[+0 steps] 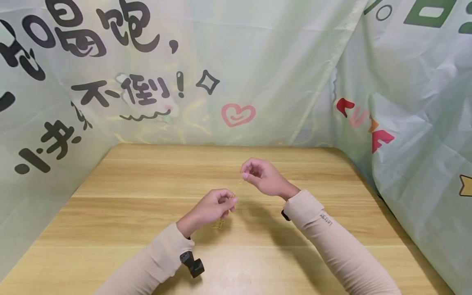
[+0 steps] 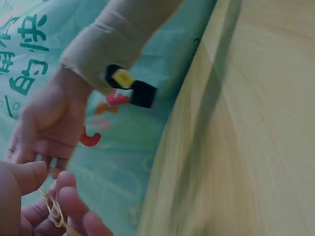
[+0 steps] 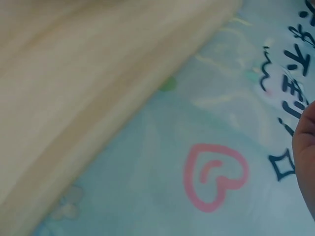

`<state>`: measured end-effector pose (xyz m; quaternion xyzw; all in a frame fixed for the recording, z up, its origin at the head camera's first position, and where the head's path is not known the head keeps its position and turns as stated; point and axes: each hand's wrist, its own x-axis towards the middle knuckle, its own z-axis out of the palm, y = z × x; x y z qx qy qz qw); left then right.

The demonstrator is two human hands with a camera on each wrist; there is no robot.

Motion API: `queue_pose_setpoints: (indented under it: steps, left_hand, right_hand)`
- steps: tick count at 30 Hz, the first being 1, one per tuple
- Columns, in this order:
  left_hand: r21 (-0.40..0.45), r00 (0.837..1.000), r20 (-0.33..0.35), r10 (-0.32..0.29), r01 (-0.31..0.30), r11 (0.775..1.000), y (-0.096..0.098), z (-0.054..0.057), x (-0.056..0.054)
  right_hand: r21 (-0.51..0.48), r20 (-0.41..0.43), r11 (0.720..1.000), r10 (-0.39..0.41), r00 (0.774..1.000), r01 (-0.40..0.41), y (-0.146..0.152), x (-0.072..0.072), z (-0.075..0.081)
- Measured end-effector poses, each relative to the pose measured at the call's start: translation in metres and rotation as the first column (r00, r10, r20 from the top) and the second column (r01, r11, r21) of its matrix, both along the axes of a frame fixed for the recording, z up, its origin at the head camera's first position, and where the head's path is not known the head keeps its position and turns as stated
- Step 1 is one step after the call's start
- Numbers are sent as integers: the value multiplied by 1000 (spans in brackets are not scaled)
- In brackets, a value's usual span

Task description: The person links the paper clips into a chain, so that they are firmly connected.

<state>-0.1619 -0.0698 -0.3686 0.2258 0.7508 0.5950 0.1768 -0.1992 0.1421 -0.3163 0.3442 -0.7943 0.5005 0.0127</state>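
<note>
My left hand (image 1: 213, 205) pinches a thin yellow cord (image 1: 237, 189) between thumb and curled fingers, a little over the table. From there the cord runs up to my right hand (image 1: 263, 177), where thumb and fingertips pinch its far part. Below the left hand, more yellow loops (image 1: 219, 224) show, partly hidden by the palm. The left wrist view has the doubled, looped cord (image 2: 56, 214) lying across the left fingers (image 2: 74, 201). Only an edge of the right hand (image 3: 306, 152) enters the right wrist view, and the cord is out of sight there.
Both hands are above a wooden table (image 1: 147, 172). Pale printed cloth (image 1: 280, 82) hangs behind it and along both sides. A black device (image 1: 192, 264) is strapped at the left wrist, and another (image 2: 132, 86) at the right wrist.
</note>
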Motion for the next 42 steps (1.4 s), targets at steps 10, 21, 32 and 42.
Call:
queue_pose_setpoints:
  steps: [10,21,32,42]
  left_hand:
    - [-71,999,-33,-33,31,997,4,-7,-1]
    - [-97,999,-36,-24,20,995,-1,-16,-3]
    - [1,1000,3,-6,6,1000,-2,-15,-5]
    - [-164,992,-12,-127,124,979,-4,-18,-4]
  right_hand:
    - [-119,-102,993,-16,995,3,-11,2,39]
    - [-236,-125,969,-101,987,69,-21,3,61]
    - [-269,-165,963,-73,984,27,-26,4,70]
    - [-315,-198,948,-99,975,32,-30,5,87]
